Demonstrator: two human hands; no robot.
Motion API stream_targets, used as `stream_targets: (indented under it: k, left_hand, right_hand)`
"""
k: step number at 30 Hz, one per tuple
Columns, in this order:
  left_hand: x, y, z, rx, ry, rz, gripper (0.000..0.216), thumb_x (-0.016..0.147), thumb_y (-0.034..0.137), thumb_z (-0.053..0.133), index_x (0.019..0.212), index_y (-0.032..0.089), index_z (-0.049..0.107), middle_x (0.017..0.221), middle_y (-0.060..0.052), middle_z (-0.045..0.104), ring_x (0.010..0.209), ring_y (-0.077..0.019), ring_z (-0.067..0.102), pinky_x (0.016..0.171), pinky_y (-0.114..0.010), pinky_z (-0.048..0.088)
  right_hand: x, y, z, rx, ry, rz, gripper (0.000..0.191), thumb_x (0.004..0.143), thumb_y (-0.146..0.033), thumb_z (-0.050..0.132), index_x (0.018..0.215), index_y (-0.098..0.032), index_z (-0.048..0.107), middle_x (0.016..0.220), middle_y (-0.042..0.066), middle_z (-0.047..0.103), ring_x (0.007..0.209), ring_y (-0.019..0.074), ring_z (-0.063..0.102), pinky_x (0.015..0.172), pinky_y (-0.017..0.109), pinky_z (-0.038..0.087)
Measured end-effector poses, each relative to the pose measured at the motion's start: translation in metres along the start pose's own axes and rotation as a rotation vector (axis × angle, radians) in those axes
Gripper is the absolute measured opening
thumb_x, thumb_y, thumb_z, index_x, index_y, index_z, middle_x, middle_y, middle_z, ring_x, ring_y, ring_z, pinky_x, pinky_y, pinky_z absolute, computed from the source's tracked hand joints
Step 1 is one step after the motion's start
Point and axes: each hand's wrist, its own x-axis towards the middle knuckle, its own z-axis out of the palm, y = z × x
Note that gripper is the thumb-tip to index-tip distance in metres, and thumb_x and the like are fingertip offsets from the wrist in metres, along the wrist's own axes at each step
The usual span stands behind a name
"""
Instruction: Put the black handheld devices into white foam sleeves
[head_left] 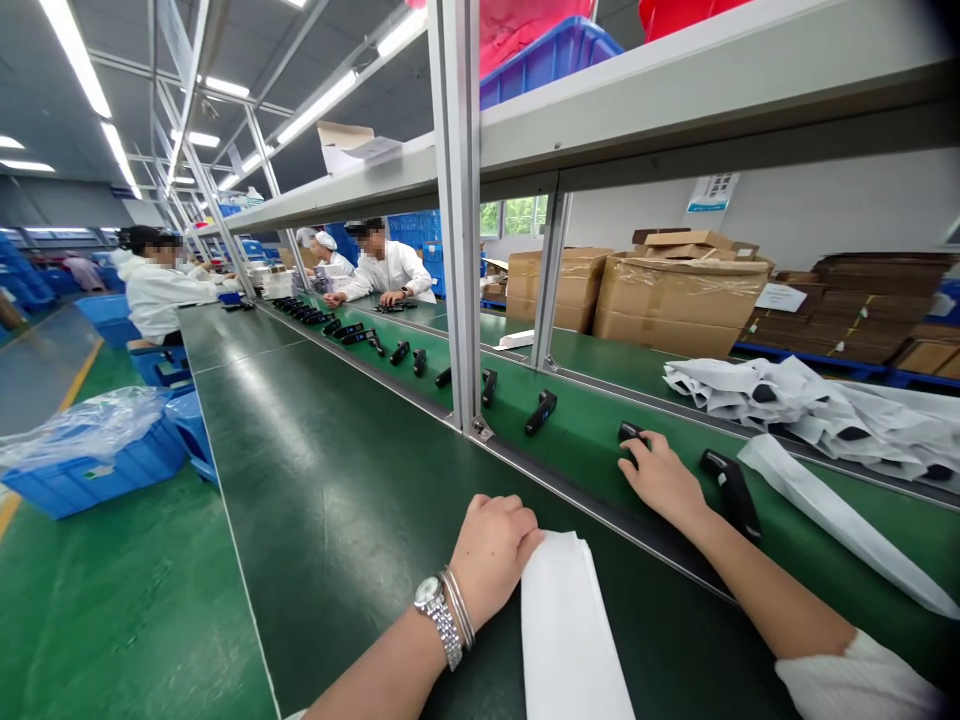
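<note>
My left hand (491, 550), with a watch and bracelets on the wrist, rests curled on the dark green table, its fingers on the top edge of a white pouch (570, 630) lying flat. My right hand (660, 478) reaches over the conveyor belt (585, 440) and closes on a black handheld device (631, 434). Another black device (731, 492) lies just right of that hand. A long white pouch (840, 525) lies on the belt further right.
Several black devices (540, 412) ride the belt toward co-workers in white coats (386, 270) at the far end. A pile of bagged devices (810, 405) sits at right. A metal post (457, 210) holds a shelf overhead. Cardboard boxes (675, 300) stand behind; blue bins (97, 455) stand left.
</note>
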Motion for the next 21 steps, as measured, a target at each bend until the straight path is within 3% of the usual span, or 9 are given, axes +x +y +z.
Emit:
stream_targets:
  k: [2, 5, 8, 11, 17, 21]
  left_hand:
    - [0.000, 0.001, 0.000, -0.013, 0.025, 0.035, 0.024, 0.094, 0.020, 0.047, 0.072, 0.017, 0.056, 0.075, 0.001, 0.057, 0.072, -0.0135, 0.052, 0.078, -0.032, 0.033]
    - [-0.001, 0.003, -0.002, -0.061, 0.065, 0.075, 0.022, 0.094, 0.016, 0.042, 0.078, 0.019, 0.057, 0.078, 0.002, 0.060, 0.074, -0.0129, 0.053, 0.081, -0.033, 0.033]
    - [-0.001, 0.004, -0.004, -0.089, 0.086, 0.075, 0.019, 0.093, 0.014, 0.044, 0.077, 0.019, 0.053, 0.075, 0.004, 0.058, 0.071, -0.0119, 0.051, 0.081, -0.032, 0.034]
    - [-0.001, 0.004, -0.004, -0.105, 0.110, 0.075, 0.014, 0.089, 0.015, 0.052, 0.076, 0.019, 0.052, 0.078, 0.004, 0.056, 0.076, -0.0125, 0.052, 0.082, -0.031, 0.034]
    - [-0.001, 0.006, -0.005, -0.214, 0.189, 0.060, 0.011, 0.084, 0.018, 0.063, 0.075, 0.019, 0.057, 0.085, 0.001, 0.052, 0.086, -0.0146, 0.053, 0.084, -0.031, 0.036]
    - [-0.003, 0.011, -0.007, -0.281, 0.225, 0.075, 0.010, 0.083, 0.015, 0.063, 0.076, 0.019, 0.057, 0.088, 0.000, 0.051, 0.088, -0.0155, 0.051, 0.085, -0.031, 0.037]
  right_hand:
    - [0.004, 0.008, -0.001, 0.208, 0.022, 0.082, 0.030, 0.080, -0.036, 0.053, 0.102, -0.020, 0.064, 0.137, 0.016, 0.041, 0.107, 0.0373, 0.057, 0.082, 0.049, 0.048]
    - [0.004, 0.007, -0.005, 0.380, 0.020, 0.123, 0.036, 0.082, -0.033, 0.048, 0.115, -0.021, 0.055, 0.126, 0.016, 0.052, 0.106, 0.0305, 0.061, 0.084, 0.044, 0.052]
    - [-0.008, -0.017, -0.009, 0.826, -0.042, 0.123, 0.055, 0.082, -0.037, 0.056, 0.132, -0.027, 0.035, 0.117, 0.010, 0.060, 0.105, 0.0240, 0.064, 0.084, 0.039, 0.055]
    - [-0.029, -0.051, -0.011, 1.276, -0.208, 0.053, 0.077, 0.074, -0.034, 0.074, 0.134, -0.033, 0.025, 0.110, 0.004, 0.065, 0.103, 0.0217, 0.064, 0.091, 0.040, 0.051]
    - [-0.063, -0.090, -0.005, 1.328, -0.355, -0.096, 0.105, 0.067, -0.034, 0.083, 0.141, -0.039, 0.009, 0.102, 0.002, 0.064, 0.087, 0.0229, 0.068, 0.083, 0.047, 0.053]
    - [-0.074, -0.096, 0.000, 1.288, -0.431, -0.140, 0.096, 0.070, -0.035, 0.081, 0.140, -0.039, 0.016, 0.112, 0.004, 0.058, 0.082, 0.0199, 0.067, 0.078, 0.042, 0.055]
